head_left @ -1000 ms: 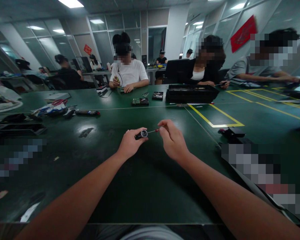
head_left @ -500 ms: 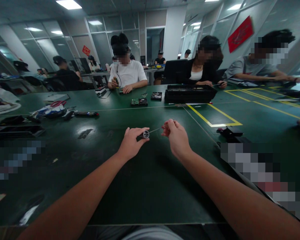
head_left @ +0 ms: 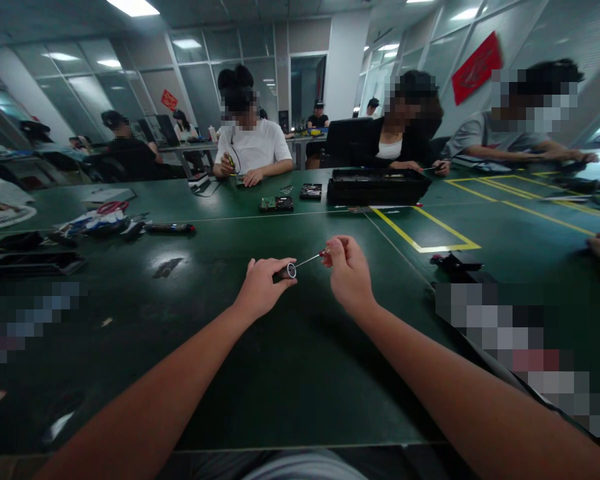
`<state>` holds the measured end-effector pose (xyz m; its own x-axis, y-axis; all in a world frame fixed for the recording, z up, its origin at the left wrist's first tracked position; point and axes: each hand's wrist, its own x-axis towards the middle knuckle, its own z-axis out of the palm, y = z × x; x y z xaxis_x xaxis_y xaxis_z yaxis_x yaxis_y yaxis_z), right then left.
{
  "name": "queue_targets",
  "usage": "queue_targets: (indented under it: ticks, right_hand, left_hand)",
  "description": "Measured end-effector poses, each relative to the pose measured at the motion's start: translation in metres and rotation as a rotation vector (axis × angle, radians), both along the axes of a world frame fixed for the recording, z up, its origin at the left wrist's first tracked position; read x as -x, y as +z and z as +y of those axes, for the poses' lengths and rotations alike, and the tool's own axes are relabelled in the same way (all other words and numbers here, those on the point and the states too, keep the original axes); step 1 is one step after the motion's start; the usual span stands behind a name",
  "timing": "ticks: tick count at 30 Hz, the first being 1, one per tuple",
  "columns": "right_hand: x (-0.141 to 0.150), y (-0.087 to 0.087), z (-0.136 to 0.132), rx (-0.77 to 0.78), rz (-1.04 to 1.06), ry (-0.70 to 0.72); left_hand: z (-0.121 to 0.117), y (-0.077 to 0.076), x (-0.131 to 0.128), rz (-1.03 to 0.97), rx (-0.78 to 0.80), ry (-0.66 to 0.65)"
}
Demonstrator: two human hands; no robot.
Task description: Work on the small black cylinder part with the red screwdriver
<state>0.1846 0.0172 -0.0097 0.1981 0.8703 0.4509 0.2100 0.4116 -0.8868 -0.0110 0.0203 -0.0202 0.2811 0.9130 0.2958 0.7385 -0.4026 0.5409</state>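
My left hand (head_left: 259, 287) is closed around a small dark cylinder (head_left: 291, 271), its pale-rimmed round end facing me. My right hand (head_left: 351, 279) grips a thin screwdriver (head_left: 309, 260) by its red handle, most of which the fingers cover. The metal shaft slants down to the left, and its tip reaches the cylinder's rim; whether it touches a screw there is too small to make out. Both hands are above the green table (head_left: 280, 373).
A black pen-like tool (head_left: 170, 228) and a pile of tools with red-handled scissors (head_left: 113, 207) lie at left. Across the table are circuit boards (head_left: 277, 203) and a long black case (head_left: 379, 187). Several people sit opposite. Yellow tape (head_left: 450, 249) marks the right side.
The cylinder has tilted slightly in my left hand. My right hand has turned a little around the screwdriver, its fingers raised more. The view has shifted slightly.
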Motion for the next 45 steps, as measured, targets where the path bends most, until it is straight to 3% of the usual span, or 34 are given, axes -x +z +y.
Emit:
queue_targets:
  ticks: [12, 19, 29, 34, 37, 41, 45]
  right_hand:
    - [0.003, 0.007, -0.01, -0.178, -0.312, -0.055]
    - [0.002, 0.012, -0.011, -0.232, -0.298, -0.186]
    - [0.0, 0.011, -0.01, -0.258, -0.248, -0.191]
    - [-0.001, 0.012, -0.011, -0.263, -0.228, -0.162]
    - [-0.001, 0.012, -0.011, -0.245, -0.232, -0.137]
    - [-0.001, 0.014, -0.013, -0.218, -0.234, -0.126]
    - [-0.001, 0.015, -0.013, -0.203, -0.236, -0.119]
  left_hand:
    - [-0.002, -0.001, -0.002, 0.035, 0.022, -0.014]
    - [-0.002, -0.001, -0.003, 0.014, 0.017, -0.016]
    - [0.001, -0.004, 0.001, -0.356, 0.024, 0.047]
    - [0.007, 0.004, 0.009, -0.452, 0.123, -0.017]
    - [0.006, 0.017, 0.012, -0.381, 0.167, 0.0]
    - [0.002, 0.034, 0.01, -0.088, 0.17, -0.007]
    - [0.008, 0.034, 0.002, 0.194, 0.184, -0.076]
